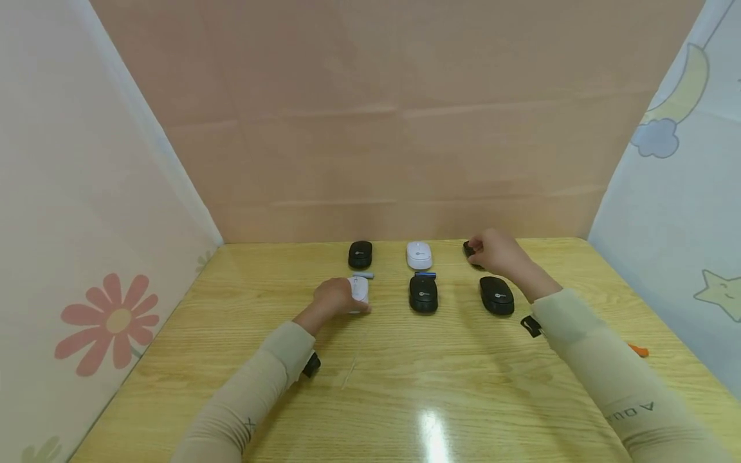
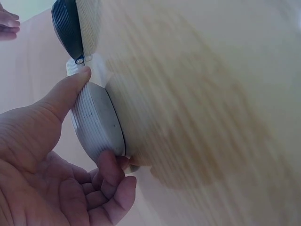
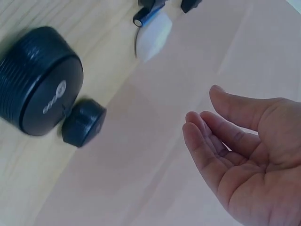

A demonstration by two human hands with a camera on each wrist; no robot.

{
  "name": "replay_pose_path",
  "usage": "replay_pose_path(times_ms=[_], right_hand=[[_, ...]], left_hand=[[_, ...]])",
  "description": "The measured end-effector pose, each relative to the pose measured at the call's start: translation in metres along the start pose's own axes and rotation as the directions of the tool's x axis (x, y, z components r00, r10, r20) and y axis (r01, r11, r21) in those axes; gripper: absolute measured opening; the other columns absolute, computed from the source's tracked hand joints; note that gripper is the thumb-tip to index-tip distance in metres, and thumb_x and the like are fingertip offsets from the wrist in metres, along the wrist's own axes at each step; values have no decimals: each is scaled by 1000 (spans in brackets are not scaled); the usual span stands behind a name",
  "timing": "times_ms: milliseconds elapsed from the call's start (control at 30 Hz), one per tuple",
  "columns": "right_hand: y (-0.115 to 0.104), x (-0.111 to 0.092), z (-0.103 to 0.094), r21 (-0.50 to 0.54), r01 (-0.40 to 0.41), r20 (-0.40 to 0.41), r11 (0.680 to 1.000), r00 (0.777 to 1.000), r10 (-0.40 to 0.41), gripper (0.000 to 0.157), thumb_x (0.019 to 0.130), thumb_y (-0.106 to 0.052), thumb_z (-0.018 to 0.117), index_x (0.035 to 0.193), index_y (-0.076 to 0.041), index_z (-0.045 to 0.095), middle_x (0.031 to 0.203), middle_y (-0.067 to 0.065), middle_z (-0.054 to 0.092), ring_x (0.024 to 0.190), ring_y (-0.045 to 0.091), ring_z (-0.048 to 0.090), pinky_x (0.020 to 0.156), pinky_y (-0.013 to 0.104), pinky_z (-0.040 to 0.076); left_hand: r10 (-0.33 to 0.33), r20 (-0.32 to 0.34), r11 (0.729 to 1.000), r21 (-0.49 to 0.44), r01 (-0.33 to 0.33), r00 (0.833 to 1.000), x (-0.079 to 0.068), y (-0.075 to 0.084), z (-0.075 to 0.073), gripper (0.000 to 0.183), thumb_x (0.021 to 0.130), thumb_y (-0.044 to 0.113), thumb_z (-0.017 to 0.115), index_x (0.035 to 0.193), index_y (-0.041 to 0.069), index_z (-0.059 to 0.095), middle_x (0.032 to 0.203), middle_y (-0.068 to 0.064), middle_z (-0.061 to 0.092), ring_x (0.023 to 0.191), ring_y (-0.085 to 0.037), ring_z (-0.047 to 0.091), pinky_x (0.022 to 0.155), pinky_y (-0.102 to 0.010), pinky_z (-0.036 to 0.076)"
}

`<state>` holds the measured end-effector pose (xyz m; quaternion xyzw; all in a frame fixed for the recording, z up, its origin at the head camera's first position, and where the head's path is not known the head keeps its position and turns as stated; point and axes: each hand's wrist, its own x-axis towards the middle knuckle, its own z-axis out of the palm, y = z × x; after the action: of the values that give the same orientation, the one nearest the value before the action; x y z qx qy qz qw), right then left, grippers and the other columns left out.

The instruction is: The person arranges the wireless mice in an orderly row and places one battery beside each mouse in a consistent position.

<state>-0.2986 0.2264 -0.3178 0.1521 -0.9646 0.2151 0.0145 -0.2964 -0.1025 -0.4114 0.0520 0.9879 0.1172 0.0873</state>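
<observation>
Apart, left hand [image 1: 334, 297] gripping white mouse [image 1: 360, 289], right hand [image 1: 496, 250] near back table edge [image 1: 295, 245]

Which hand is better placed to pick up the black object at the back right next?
Probably the right hand: it looks empty and is close to the black object, while the left hand grips a white mouse farther left.

White ribbed mouse [image 1: 360, 288], left; black piece [image 3: 83, 122], seemingly blocky, right.
</observation>
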Motion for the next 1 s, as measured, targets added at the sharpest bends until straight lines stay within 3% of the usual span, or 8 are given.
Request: replay_pose_path(times_ms=[133,567,1000], right_hand=[[2,-10,-8,21,4,-4,1000,1000,-3,31,88,-2,67,113,15,59,111,30,61,101,42,57,87,52,45],[32,-44,-28,-41,8,-24,999,1000,-9,31,87,-4,69,109,16,60,104,29,63,95,44,59,82,54,47],[60,-70,-47,-79,-39,-46,996,998,35,31,88,-8,69,108,15,62,99,27,65,92,44,61,78,53,48]], left_hand=[[9,-5,1000,9,-8,1000,-1,-1,-1,58,71,58,80,88,6,60,76,-3,55,64,-17,48,52,-29,39],[-10,9,1000,18,9,1000,-2,1,0,60,72,58,80,92,5,61,77,-3,55,65,-18,48,53,-30,39],[-19,9,999,26,18,1000,-2,2,0,60,71,59,79,89,5,60,76,-4,55,63,-17,47,52,-29,38]])
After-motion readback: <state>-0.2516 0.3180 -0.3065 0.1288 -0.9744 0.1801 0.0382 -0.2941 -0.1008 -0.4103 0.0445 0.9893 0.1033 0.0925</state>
